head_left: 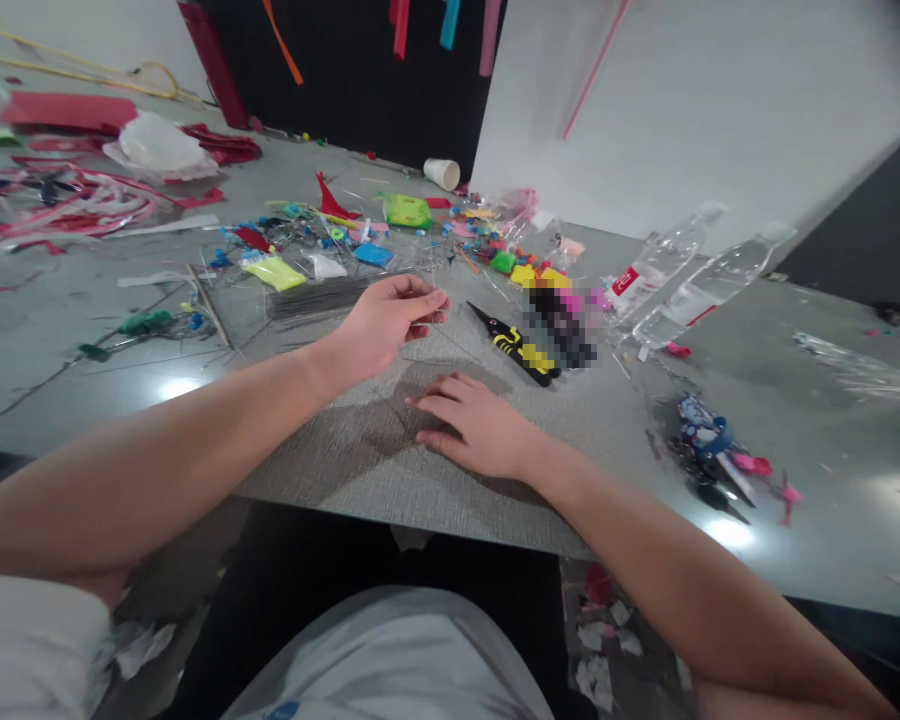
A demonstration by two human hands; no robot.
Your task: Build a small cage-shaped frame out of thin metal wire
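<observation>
Grey bench [330, 460]: right hand [476, 428] rests flat, fingers released.
Left hand [386, 322]: fingertips pinched; a wire, cannot tell.
Pliers [516, 345]: just right, far side.

Grey table [832, 520] w/ woven mat [360, 450]; pliers [516, 345], two bottles [682, 280], wire bundle [315, 297], craft scraps.
</observation>
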